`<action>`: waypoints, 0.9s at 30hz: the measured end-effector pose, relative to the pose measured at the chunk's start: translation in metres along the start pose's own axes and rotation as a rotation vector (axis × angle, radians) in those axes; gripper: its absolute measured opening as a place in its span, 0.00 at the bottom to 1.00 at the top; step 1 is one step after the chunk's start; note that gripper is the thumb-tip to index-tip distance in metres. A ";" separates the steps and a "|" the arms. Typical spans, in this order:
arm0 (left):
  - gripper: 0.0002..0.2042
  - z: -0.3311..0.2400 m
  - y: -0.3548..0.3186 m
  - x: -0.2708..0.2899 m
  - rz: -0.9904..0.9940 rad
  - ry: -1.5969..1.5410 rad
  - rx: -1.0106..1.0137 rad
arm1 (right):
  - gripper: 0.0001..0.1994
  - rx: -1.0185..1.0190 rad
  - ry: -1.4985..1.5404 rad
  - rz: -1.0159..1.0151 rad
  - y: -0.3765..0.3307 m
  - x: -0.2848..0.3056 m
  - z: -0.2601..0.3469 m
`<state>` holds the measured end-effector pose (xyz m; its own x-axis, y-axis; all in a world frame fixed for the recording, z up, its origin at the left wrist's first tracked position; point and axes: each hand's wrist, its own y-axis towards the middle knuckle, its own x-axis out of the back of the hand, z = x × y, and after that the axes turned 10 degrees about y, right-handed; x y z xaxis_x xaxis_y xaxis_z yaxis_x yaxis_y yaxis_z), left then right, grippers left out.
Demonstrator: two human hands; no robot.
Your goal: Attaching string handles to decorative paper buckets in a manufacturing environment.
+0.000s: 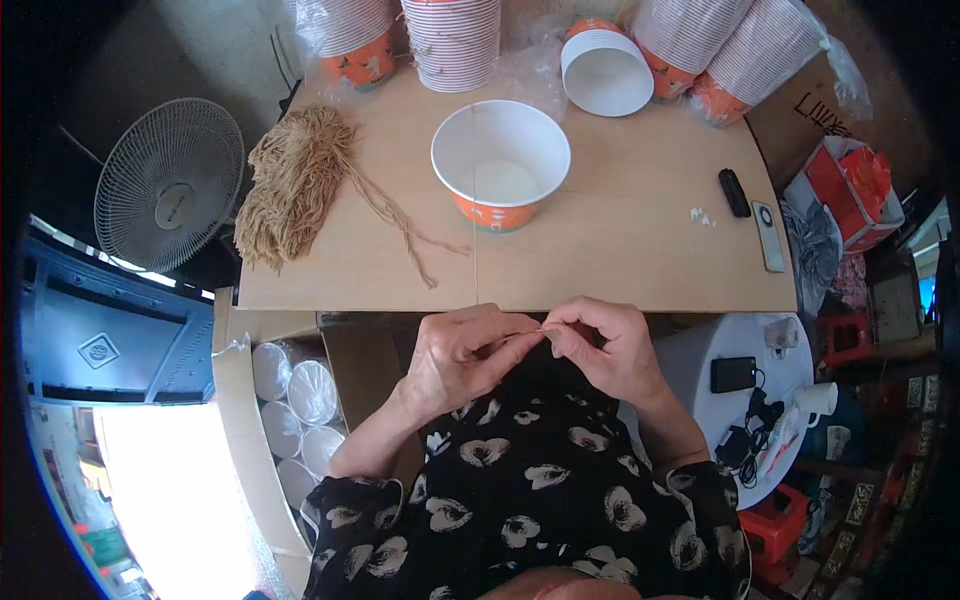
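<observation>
My left hand and my right hand meet just off the table's near edge, fingertips pinched together. A thin tan string runs from the paper tub across the tabletop to my left hand; a short piece shows between the two pinches. The round paper tub, white inside with an orange printed outside, stands upright ahead of my hands. To its left lies a thick bundle of tan strings, with a few loose strands trailing toward the tub.
Nested paper tubs stand at the back, some in plastic; one tub lies tipped. A black object and a remote lie at right. A fan stands left. An open carton holds wrapped tubs below; a white stool holds cables.
</observation>
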<state>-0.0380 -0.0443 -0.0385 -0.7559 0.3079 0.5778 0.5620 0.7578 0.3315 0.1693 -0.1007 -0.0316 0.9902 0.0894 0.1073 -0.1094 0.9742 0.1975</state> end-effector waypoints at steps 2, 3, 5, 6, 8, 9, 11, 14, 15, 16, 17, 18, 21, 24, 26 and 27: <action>0.05 0.001 -0.004 -0.005 -0.048 -0.016 -0.025 | 0.06 -0.062 0.051 0.012 -0.003 -0.002 -0.007; 0.05 0.000 -0.005 -0.006 -0.070 -0.038 0.027 | 0.06 -0.066 0.049 0.009 -0.002 -0.003 -0.010; 0.05 0.000 -0.009 -0.004 -0.049 -0.081 0.161 | 0.07 -0.145 0.176 -0.008 0.001 -0.004 -0.016; 0.05 0.004 -0.007 -0.007 -0.074 -0.105 0.118 | 0.07 -0.129 0.213 -0.007 0.004 -0.002 -0.022; 0.05 0.007 -0.001 -0.008 -0.098 -0.120 0.078 | 0.08 -0.136 0.179 -0.006 0.010 -0.002 -0.024; 0.05 0.010 0.000 -0.009 -0.095 -0.124 0.084 | 0.10 -0.134 0.142 -0.003 0.012 -0.003 -0.025; 0.04 0.016 0.004 -0.012 -0.076 -0.125 0.106 | 0.13 -0.135 0.227 -0.025 0.017 -0.005 -0.028; 0.04 0.027 0.007 -0.015 -0.070 -0.298 0.234 | 0.21 -0.133 0.324 -0.105 0.024 0.004 -0.035; 0.04 0.030 0.007 -0.017 -0.073 -0.319 0.238 | 0.25 -0.139 0.247 -0.145 0.025 0.007 -0.034; 0.04 0.032 0.007 -0.019 -0.066 -0.321 0.236 | 0.25 -0.140 0.246 -0.153 0.024 0.007 -0.039; 0.04 0.033 0.008 -0.021 -0.063 -0.321 0.230 | 0.25 -0.128 0.313 -0.106 0.023 0.006 -0.046; 0.04 0.034 0.008 -0.023 -0.060 -0.321 0.223 | 0.26 -0.114 0.379 -0.058 0.021 0.005 -0.050; 0.04 0.029 0.014 -0.026 -0.050 -0.256 0.165 | 0.25 -0.145 0.210 -0.054 0.024 0.000 -0.048; 0.04 0.036 0.013 -0.033 -0.046 -0.257 0.137 | 0.23 -0.157 0.158 -0.071 0.024 -0.001 -0.045; 0.05 0.038 0.014 -0.036 -0.039 -0.236 0.145 | 0.23 -0.173 0.129 -0.086 0.022 0.001 -0.049; 0.05 0.039 0.016 -0.037 -0.033 -0.215 0.152 | 0.21 -0.170 0.119 -0.080 0.021 0.004 -0.054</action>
<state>-0.0144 -0.0214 -0.0837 -0.8362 0.3841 0.3915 0.4911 0.8421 0.2227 0.1754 -0.0684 -0.0794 0.9995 0.0247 -0.0194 -0.0241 0.9992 0.0326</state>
